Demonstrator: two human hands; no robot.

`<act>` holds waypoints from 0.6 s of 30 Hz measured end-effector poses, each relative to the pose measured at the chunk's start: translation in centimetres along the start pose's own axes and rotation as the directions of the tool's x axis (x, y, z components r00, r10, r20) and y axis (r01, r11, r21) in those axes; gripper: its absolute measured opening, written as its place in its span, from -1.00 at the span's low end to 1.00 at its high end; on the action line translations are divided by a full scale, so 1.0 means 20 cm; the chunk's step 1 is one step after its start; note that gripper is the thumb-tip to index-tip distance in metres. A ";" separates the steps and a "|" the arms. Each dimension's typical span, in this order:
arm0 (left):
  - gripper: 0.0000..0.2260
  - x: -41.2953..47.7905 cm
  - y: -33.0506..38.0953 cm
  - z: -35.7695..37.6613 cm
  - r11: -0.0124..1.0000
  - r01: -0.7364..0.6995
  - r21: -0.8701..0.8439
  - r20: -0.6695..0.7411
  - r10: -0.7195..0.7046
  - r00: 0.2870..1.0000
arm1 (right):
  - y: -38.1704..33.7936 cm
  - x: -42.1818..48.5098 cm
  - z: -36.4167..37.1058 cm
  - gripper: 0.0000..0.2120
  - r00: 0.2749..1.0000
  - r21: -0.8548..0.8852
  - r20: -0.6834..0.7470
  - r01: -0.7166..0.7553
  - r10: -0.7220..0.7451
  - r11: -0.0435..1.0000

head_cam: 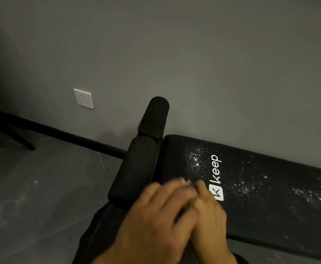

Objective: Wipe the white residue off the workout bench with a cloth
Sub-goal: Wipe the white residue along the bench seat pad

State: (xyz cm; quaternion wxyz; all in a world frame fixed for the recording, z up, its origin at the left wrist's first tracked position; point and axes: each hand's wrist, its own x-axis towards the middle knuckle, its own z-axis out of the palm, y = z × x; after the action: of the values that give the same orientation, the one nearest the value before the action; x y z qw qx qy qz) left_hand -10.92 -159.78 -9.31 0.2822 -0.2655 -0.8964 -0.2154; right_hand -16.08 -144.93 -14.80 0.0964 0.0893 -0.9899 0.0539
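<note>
Grey floor point(41, 187) at far left, smudged pale in places, crossed by a dark leg point(17, 138) slanting down onto it. Further right, found a white socket point(83, 98) set in the grey wall point(193, 54), above a black skirting point(70, 136). Next came upon two black foam rollers point(136, 168), one higher and behind the other, just beside the end of the bench point(270, 216).

Below the rollers, made out the left hand point(152, 225) laid over the right hand point(211, 216), both blurred and touching, above the near left corner of the pad. Left fingers point(174, 187) bent forward across the right hand. Noted something small and pale point(189, 182) at the fingertips, too blurred to name. Could not tell whether either hand gripped it, nor how far the fingers were curled.

Right of the hands, black padding stretched along the wall to the right edge, marked with a white logo point(217, 176) reading "keep". White residue point(195, 161) speckled over the pad, thickest just left of the logo and scattered again toward the right.
</note>
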 end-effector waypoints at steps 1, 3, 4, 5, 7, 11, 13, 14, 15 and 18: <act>-0.72 -0.04 0.01 0.05 0.998 -0.015 -0.054 0.057 0.018 0.998 | 0.01 0.01 0.00 -0.75 1.000 0.022 0.000 -0.015 0.015 1.000; -0.65 -0.07 -0.05 0.19 0.988 0.113 -0.105 0.199 -0.091 0.976 | 0.00 0.00 0.03 -0.71 0.999 0.045 -0.051 -0.004 0.006 0.999; -0.55 -0.06 -0.10 0.27 0.968 0.214 -0.129 0.190 -0.188 0.964 | 0.00 0.00 0.04 -0.69 0.998 0.039 -0.064 0.010 -0.008 0.999; -0.46 -0.04 -0.16 0.35 0.942 0.299 -0.152 0.134 -0.280 0.951 | 0.00 0.00 0.05 -0.69 0.997 0.031 -0.081 0.010 -0.007 0.999; -0.43 0.03 -0.23 0.44 0.877 0.428 -0.217 0.089 -0.419 0.904 | 0.00 0.01 0.05 -0.76 0.993 0.040 -0.118 -0.001 0.006 0.999; -0.56 0.08 -0.25 0.47 0.824 0.461 -0.329 0.117 -0.449 0.886 | 0.02 -0.06 0.06 -0.79 0.980 0.038 -0.200 0.020 -0.012 0.999; -0.58 0.05 -0.25 0.50 0.811 0.440 -0.385 0.085 -0.444 0.892 | 0.03 -0.13 0.06 -0.72 0.971 0.022 -0.235 0.048 -0.041 0.999; -0.59 0.04 -0.25 0.52 0.820 0.428 -0.381 0.066 -0.437 0.897 | 0.03 -0.16 0.06 -0.70 0.966 0.008 -0.252 0.062 -0.058 0.998; -0.60 0.04 -0.27 0.53 0.834 0.414 -0.365 0.046 -0.428 0.903 | 0.03 -0.18 0.06 -0.72 0.962 -0.002 -0.264 0.074 -0.071 0.997; -0.60 0.03 -0.28 0.56 0.846 0.394 -0.360 0.013 -0.418 0.909 | 0.07 -0.07 0.03 -0.87 0.977 -0.010 -0.202 0.067 -0.068 0.998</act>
State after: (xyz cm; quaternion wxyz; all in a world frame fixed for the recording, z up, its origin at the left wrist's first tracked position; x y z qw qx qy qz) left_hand -19.00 -157.85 -18.69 0.2072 -0.1093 -0.8686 -0.4367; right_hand -15.10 -143.42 -15.79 0.1987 0.1168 -0.9714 0.0577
